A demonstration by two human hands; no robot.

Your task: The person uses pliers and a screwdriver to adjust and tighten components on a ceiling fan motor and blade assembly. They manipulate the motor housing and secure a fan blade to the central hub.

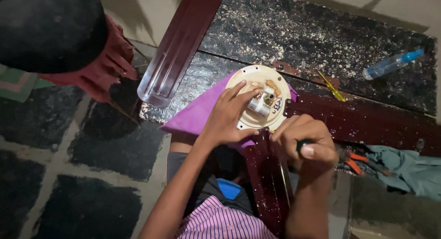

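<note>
- The dark speckled stone workbench [321, 41] fills the upper right; its near edge drops off just by the person's lap, so parts pushed toward the body could slide off.
- Three dark maroon metal fan blades radiate from the hub: one long blade [179, 46] runs up-left, one [363, 122] runs right, one [264, 184] comes toward the lap.
- A purple cloth [197, 112] lies under the hub, overhanging the bench edge.
- The round cream-coloured ceiling fan motor hub [264, 83] sits on that cloth, near the bench's front edge.
- The left hand [227, 117] lies spread on the hub, fingers by the central metal shaft [259, 106], pressing rather than gripping; steady downward pressure should keep it from turning.
- The right hand [308, 142] is closed around a slim dark tool handle [301, 146]; its tip is hidden.
- Open room lies behind the hub; to the right lie a yellow screwdriver [331, 86], orange-handled pliers [356, 165] and a clear plastic bottle [390, 63].
</note>
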